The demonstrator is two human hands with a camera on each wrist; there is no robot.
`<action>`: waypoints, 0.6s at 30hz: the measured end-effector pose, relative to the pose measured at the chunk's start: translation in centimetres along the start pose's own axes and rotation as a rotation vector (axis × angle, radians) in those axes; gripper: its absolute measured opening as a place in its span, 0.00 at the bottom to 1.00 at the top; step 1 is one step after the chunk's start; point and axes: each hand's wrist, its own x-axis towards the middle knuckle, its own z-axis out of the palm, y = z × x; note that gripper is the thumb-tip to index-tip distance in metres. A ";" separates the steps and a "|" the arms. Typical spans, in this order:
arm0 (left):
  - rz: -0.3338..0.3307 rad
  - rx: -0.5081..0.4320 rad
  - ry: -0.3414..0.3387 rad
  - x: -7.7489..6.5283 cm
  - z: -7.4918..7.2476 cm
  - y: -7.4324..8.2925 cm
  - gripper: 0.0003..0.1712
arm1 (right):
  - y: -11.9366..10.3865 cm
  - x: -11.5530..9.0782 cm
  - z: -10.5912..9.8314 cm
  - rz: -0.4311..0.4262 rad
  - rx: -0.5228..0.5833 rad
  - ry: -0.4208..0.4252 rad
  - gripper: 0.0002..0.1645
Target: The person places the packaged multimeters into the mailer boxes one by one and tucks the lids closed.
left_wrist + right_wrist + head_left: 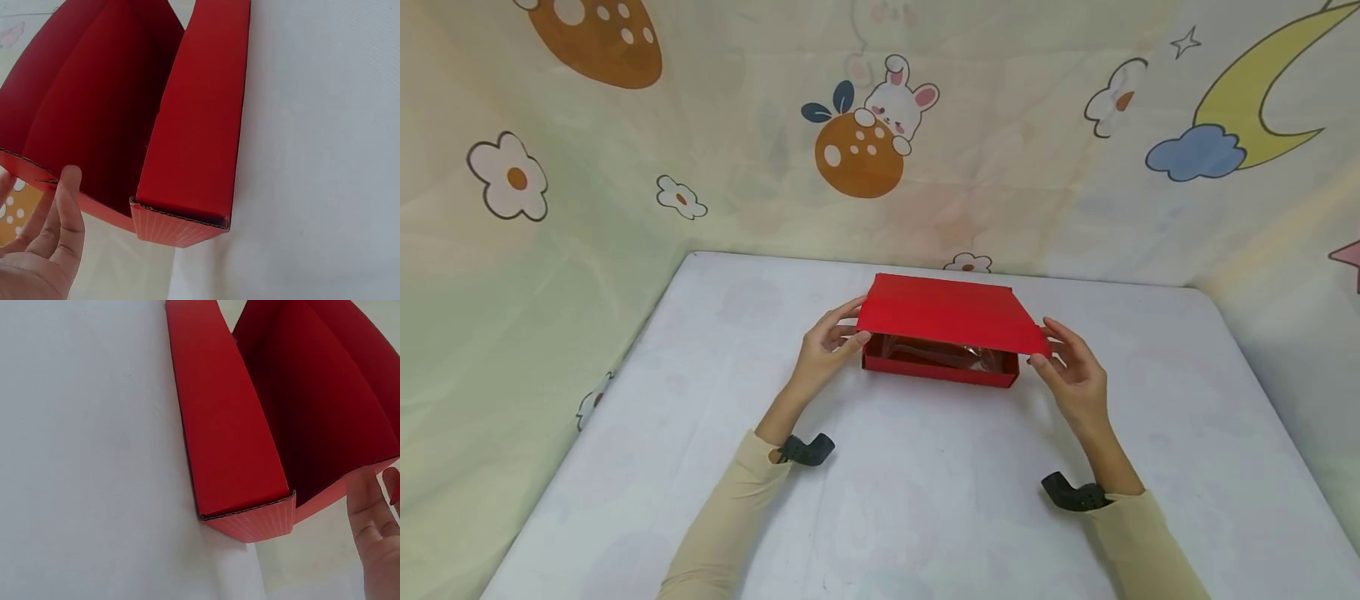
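Observation:
A red cardboard box (938,373) sits toward the back of the table, its hinged lid (951,312) raised partway. Through the front gap, something shiny in clear plastic (951,355) shows inside; its kind cannot be made out. My left hand (822,354) pinches the lid's left side flap, the thumb (70,194) at its inner edge and the other fingers outside. At the opposite end, my right hand (1081,382) holds the lid's right front corner between thumb and fingers. Both wrist views show the front wall (194,112) and the lid's red inner face (325,394).
The white tabletop (917,500) extends around the box. Behind it hangs a patterned cloth (737,125) with fruit, rabbit, flower and moon prints, which also rises along both sides. A black wrist device (808,450) is on the left wrist, another (1071,493) on the right.

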 end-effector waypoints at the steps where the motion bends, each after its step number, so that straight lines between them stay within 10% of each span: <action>1: -0.003 -0.002 0.003 -0.1 0.0 0.0 0.32 | -0.1 -0.1 0.0 -0.005 -0.001 0.003 0.33; 12: -0.012 0.085 -0.014 -0.7 -0.6 0.0 0.31 | -0.1 -1.1 -0.2 0.066 -0.137 -0.026 0.29; 18: 0.023 0.142 -0.014 -0.5 -0.7 -3.6 0.33 | 0.4 -1.8 -1.0 0.047 -0.171 -0.082 0.31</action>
